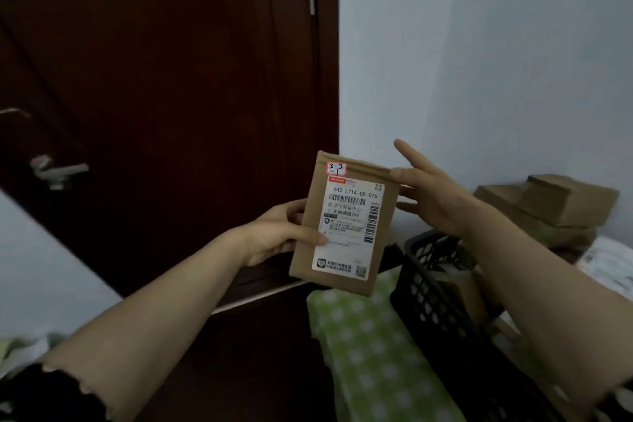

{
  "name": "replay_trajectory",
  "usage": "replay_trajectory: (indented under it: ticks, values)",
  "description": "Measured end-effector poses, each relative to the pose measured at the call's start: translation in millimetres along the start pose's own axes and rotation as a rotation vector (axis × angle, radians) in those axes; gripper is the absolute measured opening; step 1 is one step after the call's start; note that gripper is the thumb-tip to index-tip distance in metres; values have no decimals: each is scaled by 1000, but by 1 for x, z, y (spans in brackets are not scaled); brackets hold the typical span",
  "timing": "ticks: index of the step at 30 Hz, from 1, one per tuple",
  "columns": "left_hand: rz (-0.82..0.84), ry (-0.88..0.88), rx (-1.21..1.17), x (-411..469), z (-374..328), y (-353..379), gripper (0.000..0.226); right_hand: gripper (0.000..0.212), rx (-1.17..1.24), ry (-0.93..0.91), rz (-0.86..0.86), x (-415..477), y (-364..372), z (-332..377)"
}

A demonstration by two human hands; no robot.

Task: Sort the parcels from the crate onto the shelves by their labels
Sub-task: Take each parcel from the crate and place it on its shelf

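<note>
At frame centre the left hand [274, 233] grips a brown parcel [342, 226] upright, thumb across its label [352, 226]. The right hand [428, 192], fingers spread straight, touches the parcel's upper right corner, above the black crate [431, 284] at lower right.

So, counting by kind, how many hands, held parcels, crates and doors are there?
Hands: 2, left hand and right hand
Held parcel: 1
Black crate: 1
Dark door: 1
Total: 5
</note>
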State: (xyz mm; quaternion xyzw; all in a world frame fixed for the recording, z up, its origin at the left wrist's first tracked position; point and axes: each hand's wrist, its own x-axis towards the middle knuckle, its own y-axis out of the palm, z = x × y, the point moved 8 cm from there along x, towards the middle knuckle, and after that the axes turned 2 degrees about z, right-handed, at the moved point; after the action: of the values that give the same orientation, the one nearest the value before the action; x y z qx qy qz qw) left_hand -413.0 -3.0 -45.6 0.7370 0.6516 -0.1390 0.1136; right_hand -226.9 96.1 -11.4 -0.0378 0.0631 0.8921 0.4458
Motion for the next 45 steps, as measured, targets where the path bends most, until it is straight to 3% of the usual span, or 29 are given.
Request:
replay_trajectory:
  ticks: [6,12,16,20,23,26,30,32,36,40,45]
  values:
    - [-149,-49,-70,-98,61,-76,58,66,-63,71,149,24,128,-25]
    - [-431,-47,-161,-238,115,-167,48,82,-99,103,367,26,311,-43]
    - [-615,-73,-244,-362,174,-225,53,75,-134,170,538,5,460,-68]
    - [-760,-38,-334,-484,228,-261,61,82,-215,201,777,-34,603,-92]
    - [-880,-22,-378,-564,263,-278,53,81,-272,199,899,-63,689,-110]
    - [-1126,-7,-424,-646,302,-292,72,77,-355,180,1009,-96,771,-133]
    - [-1572,8,-518,-752,349,-288,46,124,-548,96,1185,-145,871,-169]
    - [-1727,6,-546,-794,364,-277,32,127,-582,57,1258,-173,917,-183]
    - [-1925,-29,-574,-865,393,-245,27,145,-693,-60,1454,-244,997,-210]
    - [-2067,-54,-616,-924,420,-209,33,117,-757,-225,1616,-323,1055,-229]
    - [-2246,-77,-690,-991,463,-156,25,113,-821,-391,1715,-421,1111,-256]
